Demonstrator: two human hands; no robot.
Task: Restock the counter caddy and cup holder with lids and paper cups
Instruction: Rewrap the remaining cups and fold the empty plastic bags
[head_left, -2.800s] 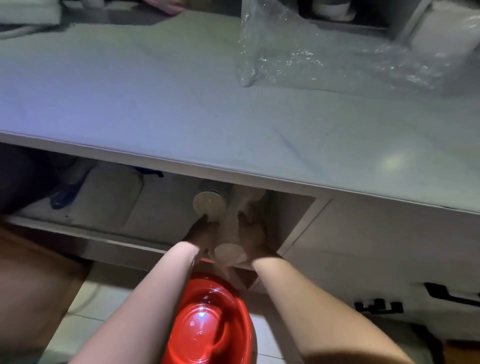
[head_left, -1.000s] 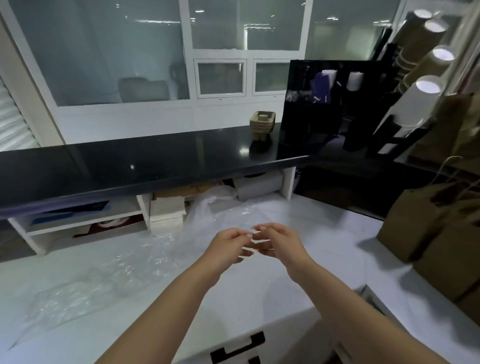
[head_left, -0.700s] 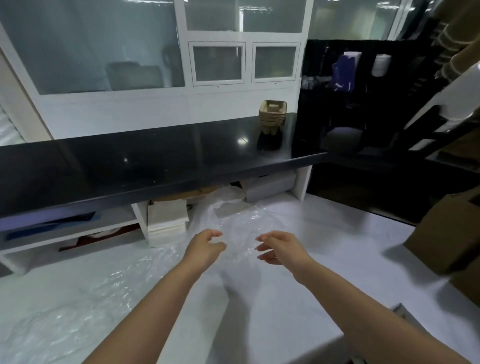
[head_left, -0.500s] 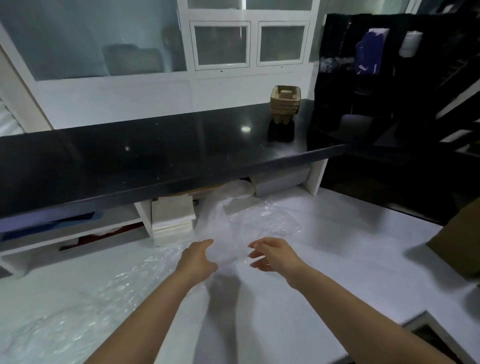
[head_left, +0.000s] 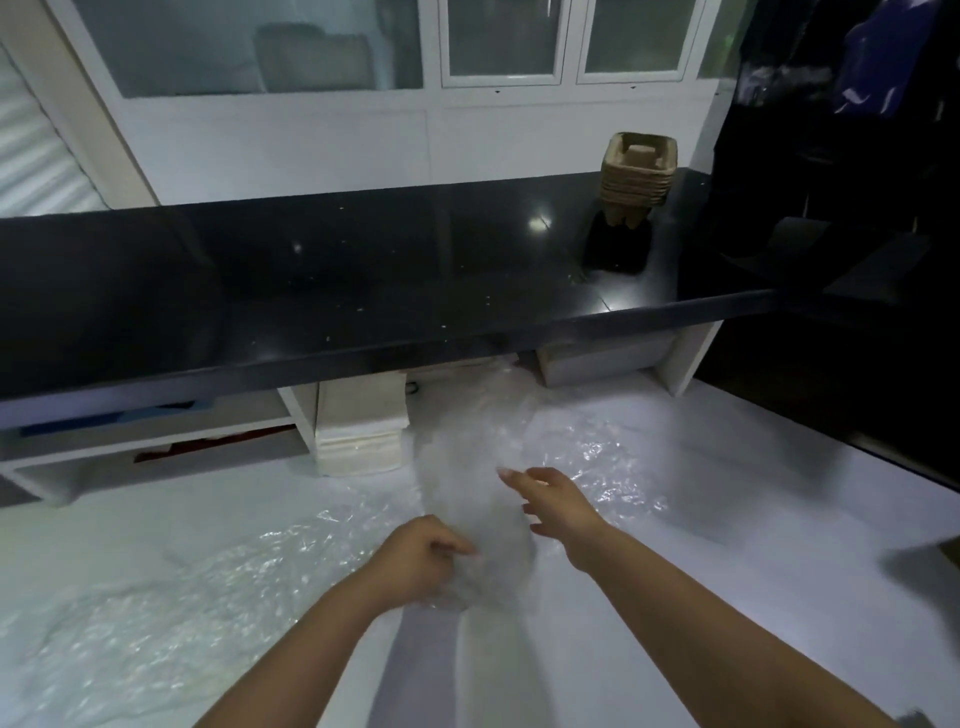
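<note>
A crumpled clear plastic bag (head_left: 475, 467) lies on the white counter (head_left: 727, 509) and stretches off to the left. My left hand (head_left: 421, 561) grips the bag's near end with curled fingers. On the bag's right side, my right hand (head_left: 553, 501) reaches forward with its fingers straight. This view shows no paper cups, lids, caddy or cup holder.
A black raised countertop (head_left: 389, 270) overhangs the back of the white counter. A stack of brown pulp trays (head_left: 639, 171) stands on it at the right. Under the overhang sit a pile of white napkins (head_left: 361, 426) and a grey box (head_left: 602, 358). Shelves are at the left.
The view rose from the cupboard under the counter to the counter top. Both hands moved forward onto the plastic bag, and my left hand closed on its near end.
</note>
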